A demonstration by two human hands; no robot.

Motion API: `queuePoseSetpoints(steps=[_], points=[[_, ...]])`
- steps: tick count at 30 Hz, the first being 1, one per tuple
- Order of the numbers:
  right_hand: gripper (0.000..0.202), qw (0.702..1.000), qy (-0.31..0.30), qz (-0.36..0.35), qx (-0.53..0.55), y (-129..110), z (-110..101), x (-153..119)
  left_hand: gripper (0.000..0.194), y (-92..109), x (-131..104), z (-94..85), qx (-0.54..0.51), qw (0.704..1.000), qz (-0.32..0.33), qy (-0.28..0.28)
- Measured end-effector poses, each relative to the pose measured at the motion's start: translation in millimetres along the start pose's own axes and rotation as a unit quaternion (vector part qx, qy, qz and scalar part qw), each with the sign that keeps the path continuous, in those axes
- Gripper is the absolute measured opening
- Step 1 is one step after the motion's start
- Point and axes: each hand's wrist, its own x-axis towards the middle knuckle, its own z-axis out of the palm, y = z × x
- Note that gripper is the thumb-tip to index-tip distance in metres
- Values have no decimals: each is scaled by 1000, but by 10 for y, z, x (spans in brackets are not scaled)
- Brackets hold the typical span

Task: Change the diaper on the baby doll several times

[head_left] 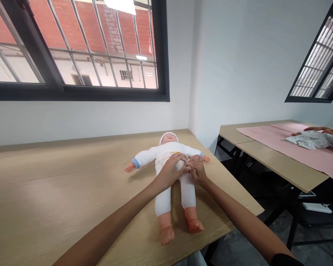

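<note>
A baby doll [163,201] lies on its back on the table, head away from me and bare feet towards me. White clothes with blue cuffs and a white cap cover it, and its arms are spread wide. My left hand [172,168] is closed at the doll's waist, thumb and fingers pinching the white clothing. Close against it, my right hand [198,170] is also closed on the clothing at the doll's hip. The fingertips of both hands meet there and hide the exact spot they grip.
The doll's light wooden table [58,192] stands against a white wall below a barred window [100,48]. Across a gap to the right, another table holds a pink cloth [277,138] and patterned baby clothes [313,139], with a person's arm beside them. A black chair [316,221] stands below.
</note>
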Motion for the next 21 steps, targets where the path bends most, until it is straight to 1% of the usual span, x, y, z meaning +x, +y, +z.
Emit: queuePoseSetpoints(steps=[2, 4, 7, 9, 11, 14, 18, 21], points=[[51, 1000, -2, 2, -10, 21, -15, 11, 9, 53, 5, -47, -13, 1000, -13, -12], [49, 1000, -7, -3, -10, 36, -24, 18, 7, 96, 2, -80, -13, 1000, -18, -10], [48, 1000, -14, -6, 2, 46, -26, 12, 6, 132, -6, -96, 6, 1000, -14, -9], [48, 1000, -19, 0, -1, 45, -24, 5, 7, 139, -7, -99, 25, 1000, -7, -18], [48, 1000, -24, 5, -5, 39, -25, 4, 10, 134, 0, -105, 30, 999, 1, -35], [49, 1000, -20, 15, 8, 25, -32, 16, 11, 121, 19, -125, 8, 998, 4, -62], [51, 999, -34, 20, 35, 20, -30, 33, 12, 128, 41, -159, -16, 995, -15, -94], [54, 998, -51, 22, 31, 27, -16, 32, 15, 176, 41, -186, -24, 992, -26, -120]])
